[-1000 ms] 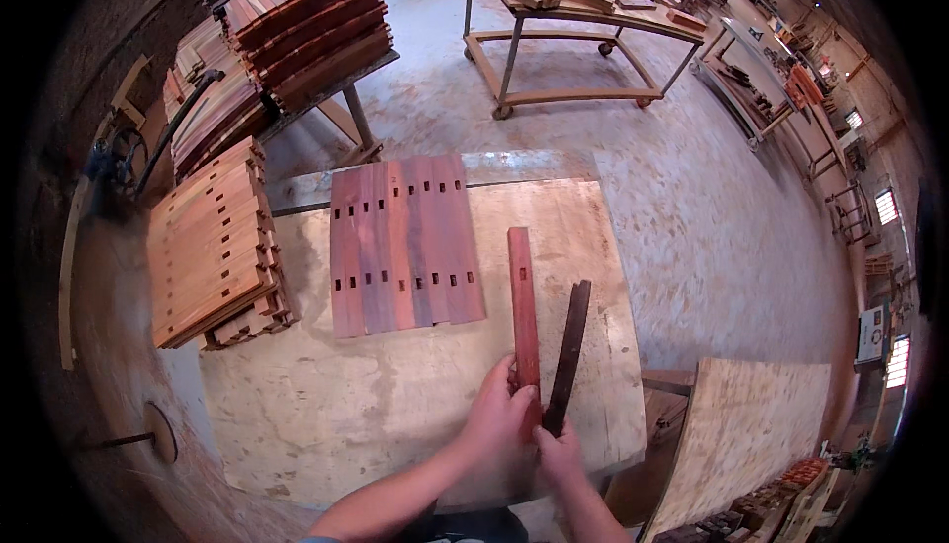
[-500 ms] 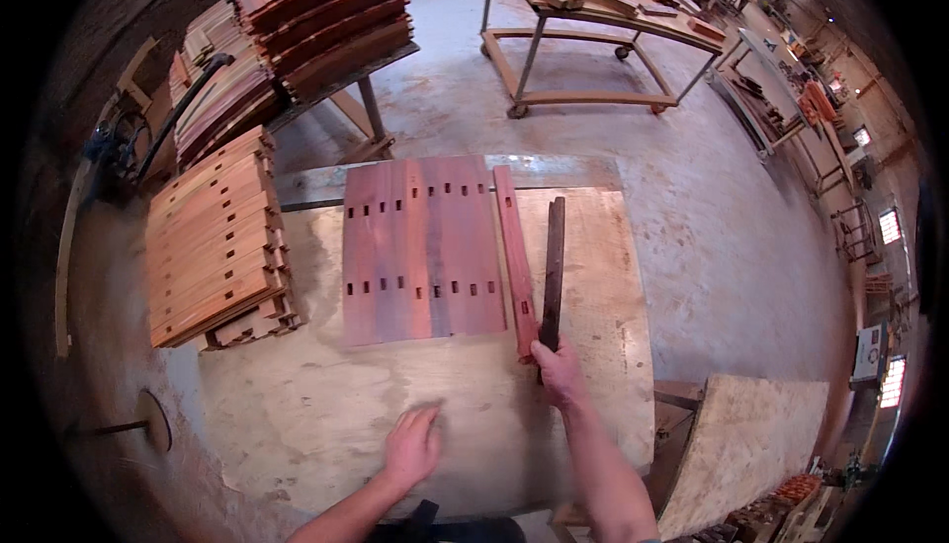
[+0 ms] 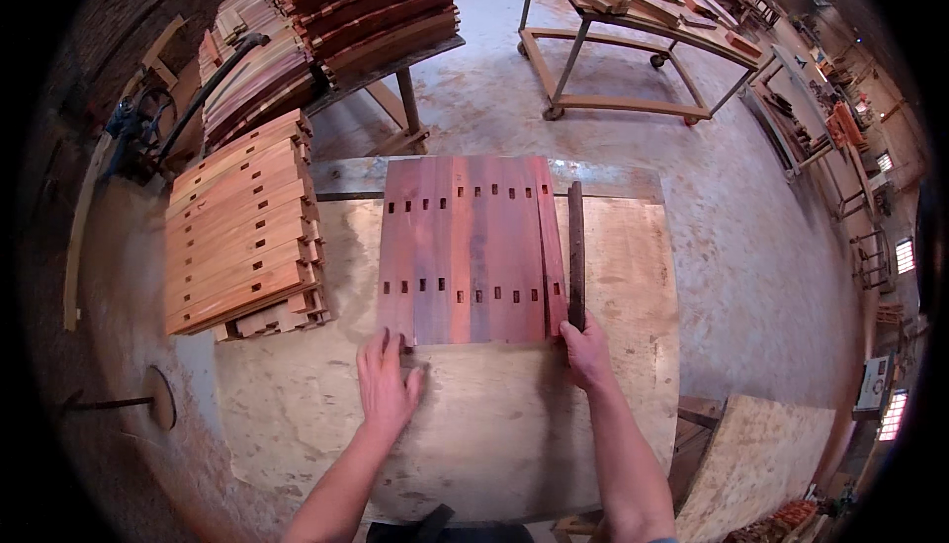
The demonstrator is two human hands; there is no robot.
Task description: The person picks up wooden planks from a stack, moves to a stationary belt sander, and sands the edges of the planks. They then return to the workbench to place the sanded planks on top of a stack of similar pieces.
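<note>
The slotted panel (image 3: 470,247), near the far edge of the blotchy tan tabletop (image 3: 484,405), bore plum, violet-grey and orange stripes; the adjoining strip (image 3: 555,247) was red. The narrow bar (image 3: 575,247), toward the right edge, was blackish brown; stacked panels (image 3: 237,230) at the left edge were orange-tan.

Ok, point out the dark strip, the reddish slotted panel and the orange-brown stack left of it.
Dark strip (image 3: 575,254), head view: middle of its length.
Reddish slotted panel (image 3: 470,245), head view: middle of its upper face.
Orange-brown stack (image 3: 235,232), head view: top panel's upper face.
</note>
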